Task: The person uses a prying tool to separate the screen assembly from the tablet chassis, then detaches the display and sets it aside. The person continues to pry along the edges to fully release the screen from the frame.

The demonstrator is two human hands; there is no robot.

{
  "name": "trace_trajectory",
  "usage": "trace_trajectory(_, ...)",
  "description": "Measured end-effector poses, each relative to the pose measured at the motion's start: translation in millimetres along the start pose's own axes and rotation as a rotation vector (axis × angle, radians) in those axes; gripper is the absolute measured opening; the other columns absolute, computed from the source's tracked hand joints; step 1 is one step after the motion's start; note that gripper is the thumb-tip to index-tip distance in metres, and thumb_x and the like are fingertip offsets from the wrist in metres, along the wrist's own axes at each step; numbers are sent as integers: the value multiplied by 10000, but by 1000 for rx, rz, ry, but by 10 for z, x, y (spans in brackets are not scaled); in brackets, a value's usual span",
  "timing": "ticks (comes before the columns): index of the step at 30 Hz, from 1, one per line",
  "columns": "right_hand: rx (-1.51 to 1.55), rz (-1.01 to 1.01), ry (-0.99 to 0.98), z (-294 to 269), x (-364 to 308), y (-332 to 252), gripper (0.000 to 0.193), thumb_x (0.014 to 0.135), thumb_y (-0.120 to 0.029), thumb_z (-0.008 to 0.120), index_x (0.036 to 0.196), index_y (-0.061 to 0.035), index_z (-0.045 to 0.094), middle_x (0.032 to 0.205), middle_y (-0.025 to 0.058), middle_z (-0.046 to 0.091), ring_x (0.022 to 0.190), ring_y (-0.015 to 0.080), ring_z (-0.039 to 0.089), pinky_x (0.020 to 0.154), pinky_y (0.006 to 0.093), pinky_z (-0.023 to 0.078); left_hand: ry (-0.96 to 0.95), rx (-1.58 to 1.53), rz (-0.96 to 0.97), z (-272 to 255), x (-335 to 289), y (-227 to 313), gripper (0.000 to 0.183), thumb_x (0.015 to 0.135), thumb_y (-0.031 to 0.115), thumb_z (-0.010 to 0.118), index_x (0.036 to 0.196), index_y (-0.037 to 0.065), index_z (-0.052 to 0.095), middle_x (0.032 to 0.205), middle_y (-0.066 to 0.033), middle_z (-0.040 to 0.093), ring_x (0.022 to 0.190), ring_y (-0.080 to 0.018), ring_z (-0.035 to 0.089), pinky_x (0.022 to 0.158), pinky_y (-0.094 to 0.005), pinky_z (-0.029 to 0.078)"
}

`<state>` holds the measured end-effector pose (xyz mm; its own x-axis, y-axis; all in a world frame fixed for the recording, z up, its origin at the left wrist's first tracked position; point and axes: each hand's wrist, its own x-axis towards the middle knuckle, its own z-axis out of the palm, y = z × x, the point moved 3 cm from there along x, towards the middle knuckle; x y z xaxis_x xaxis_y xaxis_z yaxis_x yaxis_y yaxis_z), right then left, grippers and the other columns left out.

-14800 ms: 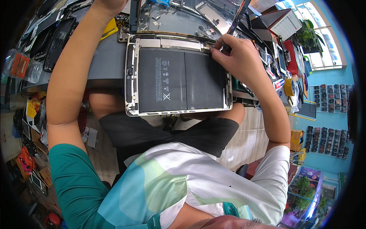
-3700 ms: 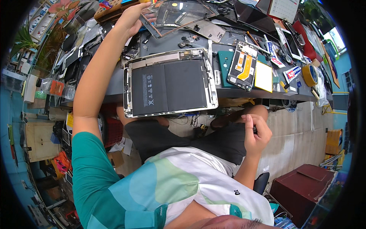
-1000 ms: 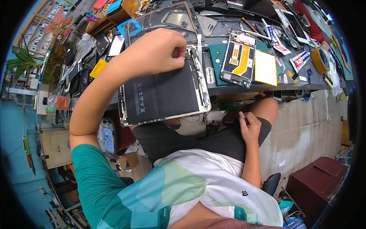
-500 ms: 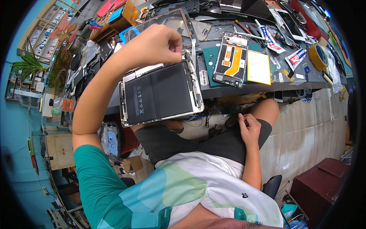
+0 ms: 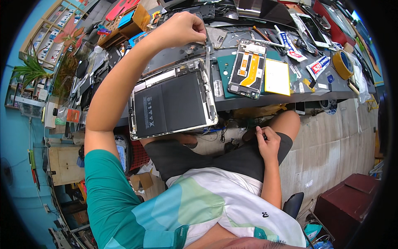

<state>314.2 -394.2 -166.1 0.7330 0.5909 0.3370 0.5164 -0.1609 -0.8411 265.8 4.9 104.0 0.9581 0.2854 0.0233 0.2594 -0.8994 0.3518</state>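
Observation:
My left hand reaches over the far side of an opened tablet with a large black battery and a silver frame. Its fingers are pinched together at the upper end of a thin metal pry tool; whether they grip it is hard to tell. The tablet overhangs the desk's front edge, above my lap. My right hand rests on my right thigh with curled fingers, a small dark thing showing among them. Right of the tablet, an opened phone with an orange ribbon cable lies on a green mat.
A yellow-edged white panel and a razor blade lie by the phone. Farther right are glue tubes, a yellow tape roll and a white phone. A wooden organizer stands at the back left.
My left hand has moved up and away, from above the tablet's far edge to the pry tool's upper end. My right hand stays on my thigh. The view has shifted slightly.

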Motion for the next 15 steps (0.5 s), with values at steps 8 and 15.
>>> trace_trajectory(8, -4, -16, 0, 18, 0, 27, 221, 980, -47, 807, 826, 45, 677, 769, 141, 682, 625, 277, 605, 628, 352, 495, 200, 82, 75, -231, -248, -74, 251, 929, 264, 807, 1001, 24, 818, 851, -66, 750, 785, -178, 684, 752, -343, 560)
trace_trajectory(15, -22, -2, -22, 7, -21, 27, 235, 1011, -62, 792, 835, 51, 685, 768, 131, 688, 636, 222, 617, 642, 328, 499, 412, -10, 5, -598, -1043, -14, 142, 945, 162, 819, 977, 24, 808, 764, -47, 706, 705, -107, 626, 656, -306, 504)
